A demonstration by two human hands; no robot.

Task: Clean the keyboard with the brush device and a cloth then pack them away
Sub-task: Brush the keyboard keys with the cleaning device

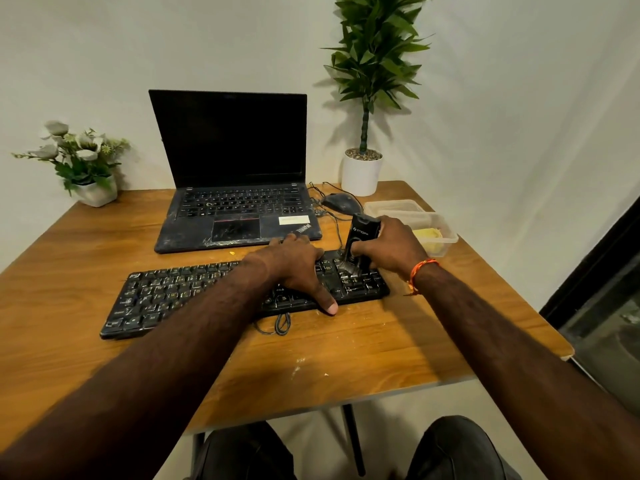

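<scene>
A black, dusty keyboard [180, 296] lies across the wooden table [363, 348]. My left hand [294, 268] rests flat on its right half, fingers reaching over the far edge and the thumb down at the near edge. My right hand [394, 247] grips the black brush device [362, 233] upright, its bristles on the keys at the keyboard's right end. A yellow cloth [429, 237] lies in a clear plastic container [448, 233] just right of that hand.
An open black laptop [232, 188] stands behind the keyboard, a mouse [341, 202] and its cables to its right. A white-potted plant [362, 171] and a flower pot [93, 192] stand at the back corners. Crumbs dot the table's front.
</scene>
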